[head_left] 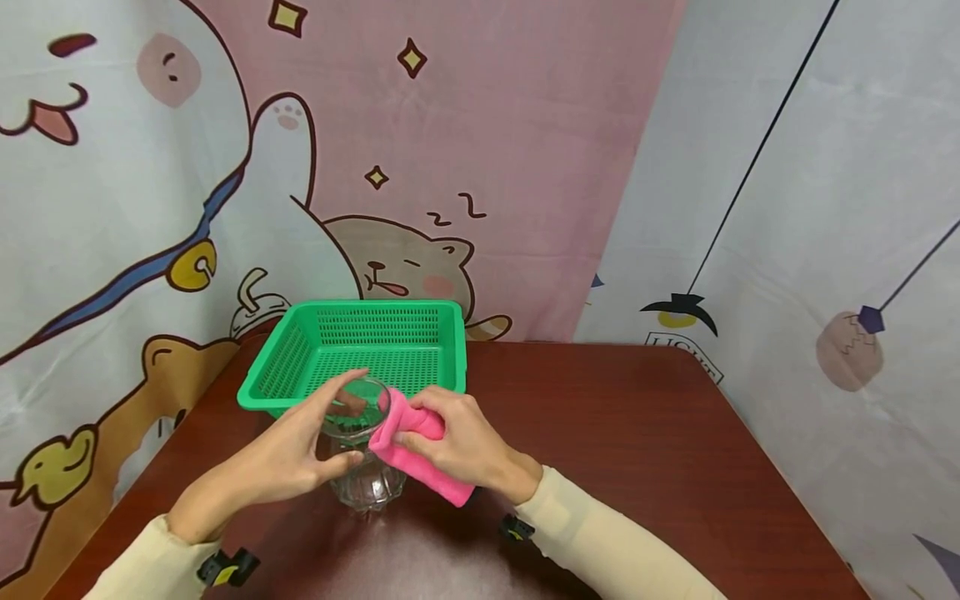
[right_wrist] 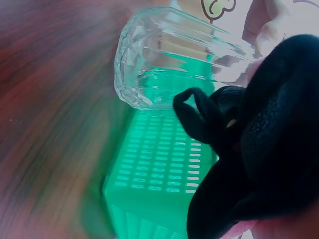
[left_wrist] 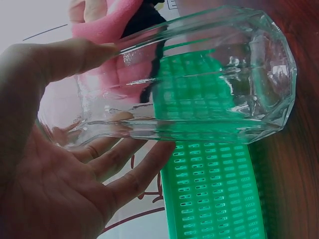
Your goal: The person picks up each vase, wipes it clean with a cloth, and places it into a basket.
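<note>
A clear glass vase [head_left: 367, 483] with a faceted base is held roughly upright in front of the basket. My left hand [head_left: 288, 458] grips it near the mouth, thumb [left_wrist: 82, 55] on one side and fingers spread along the other. In my right hand [head_left: 472, 437] is a folded cloth [head_left: 429, 473], pinched between thumb and fingers and laid against the vase's rim. The cloth is pink on one face and black on the other; its dark side [right_wrist: 279, 134] covers most of my right hand in the right wrist view.
Just behind the vase, a green plastic basket [head_left: 258, 387] with slotted walls stands on the dark reddish-brown table [head_left: 615, 467]. A cartoon-printed curtain [head_left: 525, 167] hangs along the back and sides of the table. The table surface extends to the right of my right hand.
</note>
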The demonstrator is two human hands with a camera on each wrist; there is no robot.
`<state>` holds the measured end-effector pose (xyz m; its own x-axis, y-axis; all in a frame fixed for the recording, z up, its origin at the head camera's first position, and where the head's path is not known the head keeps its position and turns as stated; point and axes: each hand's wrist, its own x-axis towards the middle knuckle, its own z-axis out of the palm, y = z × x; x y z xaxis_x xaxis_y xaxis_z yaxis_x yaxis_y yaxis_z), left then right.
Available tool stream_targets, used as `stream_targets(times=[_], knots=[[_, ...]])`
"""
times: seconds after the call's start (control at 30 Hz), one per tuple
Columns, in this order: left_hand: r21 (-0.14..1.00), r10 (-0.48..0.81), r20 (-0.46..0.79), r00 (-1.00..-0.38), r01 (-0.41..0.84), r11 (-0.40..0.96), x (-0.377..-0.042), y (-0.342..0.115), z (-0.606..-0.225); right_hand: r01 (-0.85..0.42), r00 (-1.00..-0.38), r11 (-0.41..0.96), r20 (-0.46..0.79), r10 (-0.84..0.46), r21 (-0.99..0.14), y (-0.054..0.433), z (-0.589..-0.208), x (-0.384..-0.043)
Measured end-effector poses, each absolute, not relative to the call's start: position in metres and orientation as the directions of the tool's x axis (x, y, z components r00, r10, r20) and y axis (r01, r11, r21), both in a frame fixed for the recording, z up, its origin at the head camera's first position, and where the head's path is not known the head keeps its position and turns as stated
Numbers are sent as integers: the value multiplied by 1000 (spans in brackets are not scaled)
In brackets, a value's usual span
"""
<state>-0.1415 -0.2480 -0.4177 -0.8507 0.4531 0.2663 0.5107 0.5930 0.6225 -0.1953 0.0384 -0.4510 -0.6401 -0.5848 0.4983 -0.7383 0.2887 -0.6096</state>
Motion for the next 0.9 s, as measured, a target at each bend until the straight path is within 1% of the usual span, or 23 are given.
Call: stream_targets(times=[0.17,0.27,0.5,0.73,0.9], knots=[[604,453,272,-849,518,606,-141,-248,-417,-784,-596,316,503,-626,-535,38,-456,-196],[593,451,271,-850,516,617,-141,-248,-417,-791,-590,332,496,-637,-514,38,-457,-195],[588,449,268,-853,513,625,-141,-248,-417,-780,-607,394,437,-663,-486,39,-453,-192],[585,447,266,-854,512,629,-140,-248,-416,-738,-649,482,301,-698,-473,43,-459,-191],[584,441,261,-859,504,636,-138,-248,-416,-727,-661,539,223,-717,-425,45,-466,-191]])
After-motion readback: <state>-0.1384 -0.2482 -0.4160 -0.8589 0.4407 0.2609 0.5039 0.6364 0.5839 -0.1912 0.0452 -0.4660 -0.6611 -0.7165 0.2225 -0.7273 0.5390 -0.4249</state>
